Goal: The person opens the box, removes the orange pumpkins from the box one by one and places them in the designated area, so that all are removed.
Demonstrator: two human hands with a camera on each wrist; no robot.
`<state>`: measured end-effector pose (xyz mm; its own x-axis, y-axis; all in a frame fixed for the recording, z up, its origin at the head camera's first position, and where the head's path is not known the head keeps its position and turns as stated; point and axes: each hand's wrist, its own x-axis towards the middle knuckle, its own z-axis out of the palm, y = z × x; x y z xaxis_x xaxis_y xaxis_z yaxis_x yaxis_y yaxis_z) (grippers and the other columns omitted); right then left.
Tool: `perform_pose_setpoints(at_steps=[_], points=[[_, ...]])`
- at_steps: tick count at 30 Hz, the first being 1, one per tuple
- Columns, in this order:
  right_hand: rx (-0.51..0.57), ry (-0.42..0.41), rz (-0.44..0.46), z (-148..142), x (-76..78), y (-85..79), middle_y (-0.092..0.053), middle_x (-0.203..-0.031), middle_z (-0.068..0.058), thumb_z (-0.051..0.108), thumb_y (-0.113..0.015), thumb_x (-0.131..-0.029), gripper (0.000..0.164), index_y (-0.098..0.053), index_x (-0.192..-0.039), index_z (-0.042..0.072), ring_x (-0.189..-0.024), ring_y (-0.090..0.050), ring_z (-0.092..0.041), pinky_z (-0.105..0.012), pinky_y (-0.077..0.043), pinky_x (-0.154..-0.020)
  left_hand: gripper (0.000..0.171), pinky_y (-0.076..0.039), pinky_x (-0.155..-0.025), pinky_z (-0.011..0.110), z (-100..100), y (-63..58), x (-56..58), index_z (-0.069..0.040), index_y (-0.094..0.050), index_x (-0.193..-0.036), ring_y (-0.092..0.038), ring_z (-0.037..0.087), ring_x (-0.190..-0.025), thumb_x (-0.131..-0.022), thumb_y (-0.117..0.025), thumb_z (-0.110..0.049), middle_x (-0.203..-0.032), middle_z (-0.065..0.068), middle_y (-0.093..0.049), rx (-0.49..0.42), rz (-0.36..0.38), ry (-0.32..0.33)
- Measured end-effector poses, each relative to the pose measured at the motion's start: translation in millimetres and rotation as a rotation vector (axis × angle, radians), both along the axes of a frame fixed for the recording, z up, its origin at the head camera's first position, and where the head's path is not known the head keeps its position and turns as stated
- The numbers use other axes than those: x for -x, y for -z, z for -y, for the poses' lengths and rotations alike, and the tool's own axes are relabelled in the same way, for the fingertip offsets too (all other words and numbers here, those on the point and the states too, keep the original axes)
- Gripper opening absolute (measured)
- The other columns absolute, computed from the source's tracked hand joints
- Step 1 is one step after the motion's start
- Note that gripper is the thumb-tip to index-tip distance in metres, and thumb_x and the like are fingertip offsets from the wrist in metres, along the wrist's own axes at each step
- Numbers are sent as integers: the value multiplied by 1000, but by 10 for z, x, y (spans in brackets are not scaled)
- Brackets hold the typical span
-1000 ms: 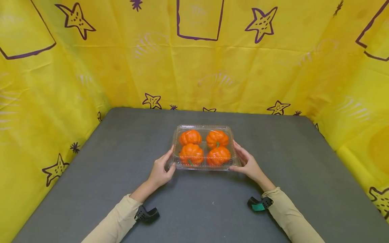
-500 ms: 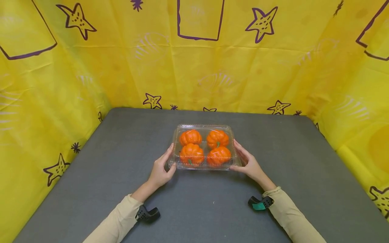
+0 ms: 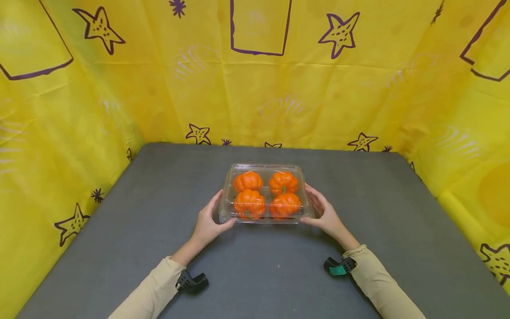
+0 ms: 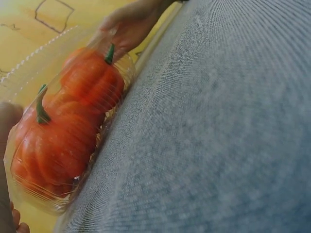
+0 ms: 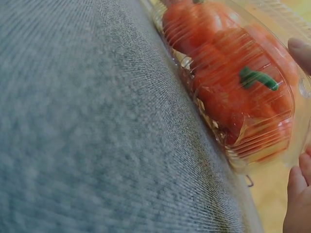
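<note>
A clear plastic clamshell container [image 3: 264, 213] lies on the grey table in the head view, its lid down. Inside sit several small orange pumpkins [image 3: 249, 203] with green stems, in two rows. My left hand [image 3: 207, 226] holds the container's left side, with the thumb at the front edge and the fingers along the side. On the opposite side my right hand [image 3: 327, 217] grips the front right corner, thumb in front and fingers along the side. The wrist views show the pumpkins [image 4: 56, 145] through the ribbed clear wall; some fingertips are hidden there.
The grey table [image 3: 271, 274] stretches around the container. Yellow cloth [image 3: 255, 88] printed with starfish and fish hangs behind and at both sides. Each wrist carries a black device [image 3: 193, 282]; the right one [image 3: 339, 266] has a green patch.
My left thumb has shifted right along the container's front edge, and the left fingers have slid slightly outward. My right hand and the pumpkins hardly differ.
</note>
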<state>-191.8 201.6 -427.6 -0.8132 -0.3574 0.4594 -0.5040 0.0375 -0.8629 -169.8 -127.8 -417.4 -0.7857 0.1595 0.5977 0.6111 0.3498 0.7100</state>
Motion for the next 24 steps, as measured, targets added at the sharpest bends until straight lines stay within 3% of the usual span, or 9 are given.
perform_pose_setpoints(at_steps=[4,7,10,19,24], points=[[6,1,-31,-27,38,84,-21,-140,-28,-22,-70,-61,82,-29,-131,-13,-127,-22,-37,-34,-21,-102,86,-34,-94,41,46,162,76,9,-40,-128,-46,34,-112,-55,-83,-3,-125,23,-47,38,44,-18],[19,-10,-61,-45,46,117,-22,-138,-29,-21,-70,-61,80,-30,-129,-13,-126,-23,-38,-31,-22,-101,88,-33,-94,46,77,308,130,5,-42,-129,-43,29,-116,-54,-85,-8,-129,17,-45,62,39,-30],[38,-23,-75,-59,42,131,-23,-137,-31,-21,-71,-61,78,-31,-127,-14,-126,-23,-38,-30,-22,-101,89,-32,-95,46,85,373,141,4,-43,-129,-41,28,-118,-53,-86,-14,-132,14,-43,82,19,-41],[33,-15,-58,-83,32,120,-23,-138,-29,-20,-70,-62,76,-32,-128,-14,-127,-25,-31,-31,-21,-101,87,-34,-92,49,80,374,164,5,-45,-127,-42,33,-116,-54,-85,-22,-131,17,-43,88,-54,-24],[30,-12,-64,-71,97,71,-23,-139,-27,-21,-69,-63,75,-32,-128,-14,-127,-22,-35,-33,-20,-102,87,-35,-92,48,104,339,220,6,-46,-125,-43,33,-115,-62,-78,-44,-129,18,-45,90,-88,-26]])
